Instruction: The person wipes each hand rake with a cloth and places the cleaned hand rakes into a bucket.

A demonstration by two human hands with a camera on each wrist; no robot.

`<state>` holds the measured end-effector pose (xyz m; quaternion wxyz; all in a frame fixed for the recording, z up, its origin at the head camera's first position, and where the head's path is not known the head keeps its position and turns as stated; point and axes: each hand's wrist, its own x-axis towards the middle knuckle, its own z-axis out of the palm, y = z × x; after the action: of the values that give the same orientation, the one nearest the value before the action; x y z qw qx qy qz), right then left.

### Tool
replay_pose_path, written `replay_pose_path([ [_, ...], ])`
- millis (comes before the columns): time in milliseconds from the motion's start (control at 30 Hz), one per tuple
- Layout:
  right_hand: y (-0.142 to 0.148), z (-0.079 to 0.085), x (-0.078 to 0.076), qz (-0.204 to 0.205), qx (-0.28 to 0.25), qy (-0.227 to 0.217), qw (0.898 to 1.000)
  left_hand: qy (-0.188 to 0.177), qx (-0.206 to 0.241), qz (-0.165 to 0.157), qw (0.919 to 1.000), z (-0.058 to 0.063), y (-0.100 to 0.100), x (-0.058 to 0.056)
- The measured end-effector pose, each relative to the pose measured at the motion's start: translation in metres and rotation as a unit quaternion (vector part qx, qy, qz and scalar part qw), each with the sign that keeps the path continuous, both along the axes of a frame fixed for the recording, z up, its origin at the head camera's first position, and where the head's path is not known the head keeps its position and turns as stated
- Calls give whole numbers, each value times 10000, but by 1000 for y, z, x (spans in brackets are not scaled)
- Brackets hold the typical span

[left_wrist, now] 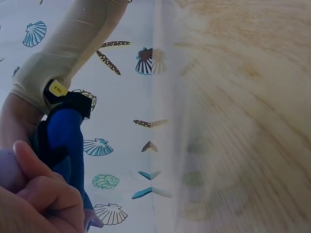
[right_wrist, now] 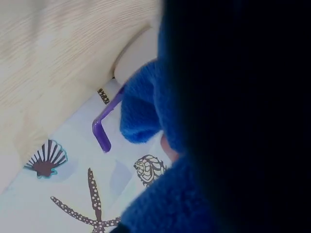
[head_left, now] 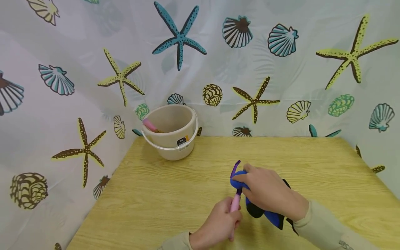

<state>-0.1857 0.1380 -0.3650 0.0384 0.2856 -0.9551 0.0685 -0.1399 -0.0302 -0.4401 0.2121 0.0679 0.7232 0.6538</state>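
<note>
My left hand point(head_left: 222, 218) grips the pink handle of a slim tool point(head_left: 235, 205), whose dark neck leads up to a bent purple end point(head_left: 235, 169). With my right hand point(head_left: 265, 187) I pinch a fuzzy blue cloth point(head_left: 240, 180) with black parts around the tool, just below the purple end. The rest of the cloth hangs beneath my right palm. In the right wrist view, the purple end point(right_wrist: 101, 133) sticks out past the blue folds, and a dark shape covers the right side. The left wrist view shows the curled left fingers point(left_wrist: 51, 196) in front of the cloth.
A beige bucket point(head_left: 175, 152) with a white bail handle stands at the back left of the wooden table point(head_left: 150, 194). A pink-handled item point(head_left: 150, 125) leans inside it. A curtain point(head_left: 200, 83) printed with shells and starfish encloses the table's back and sides.
</note>
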Motion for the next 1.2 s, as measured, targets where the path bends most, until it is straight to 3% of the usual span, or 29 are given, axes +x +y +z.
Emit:
replay_pose_path([
  [200, 10, 1, 5, -133, 59, -509, 9986, -26, -23, 24, 10000, -1, -2, -2],
  [433, 3, -4, 3, -165, 69, 83, 9998, -74, 191, 47, 9998, -1, 1, -3],
  [733, 6, 3, 11, 96, 47, -287, 9995, -36, 364, 260, 9990, -4, 4, -3],
  [900, 8, -11, 11, -114, 360, 408, 9985, -127, 434, 215, 9987, -5, 5, -1],
  [1100, 14, -32, 3, -318, 373, 1630, 9854, -111, 581, 130, 9982, -4, 4, 3],
  [1200, 17, -32, 3, -436, 208, 1539, 9869, -173, 593, 96, 9980, -4, 3, 4],
])
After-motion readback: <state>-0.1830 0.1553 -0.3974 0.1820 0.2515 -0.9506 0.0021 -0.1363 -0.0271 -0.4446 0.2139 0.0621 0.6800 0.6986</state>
